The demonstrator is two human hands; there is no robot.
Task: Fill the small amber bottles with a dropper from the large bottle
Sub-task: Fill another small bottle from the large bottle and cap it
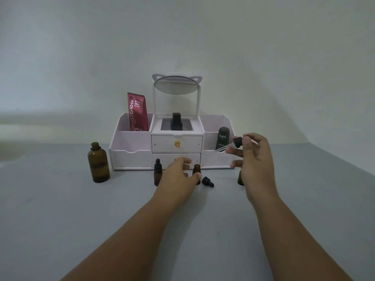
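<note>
I see the grey tabletop (60,209) filling the lower half of the frame. A white drawer organiser (130,158) with a cat-ear round mirror (175,86) stands at centre against the wall.

The organiser's left compartment holds a dark red sachet (137,112). Its centre well holds a black square bottle (176,121), and its right compartment a dark green tube (222,137).

The large amber glass bottle (98,163) stands uncapped on the tabletop at left of centre, just beside the organiser.

The right hand (256,159), at right of centre, is raised above the tabletop. It pinches the black bulb of a glass dropper (230,146) between thumb and forefinger. The pipette points down and left.

The left hand (177,174), at centre, has loosely curved, spread fingers. Its thumb lies across the lower part of the open small amber bottle (196,168). I cannot tell whether it grips.

A capped small amber bottle (157,173) stands just left of that hand. A third small amber bottle (240,178) is partly hidden behind the right hand.

A loose black dropper cap (208,181) lies on its side between the two hands.
</note>
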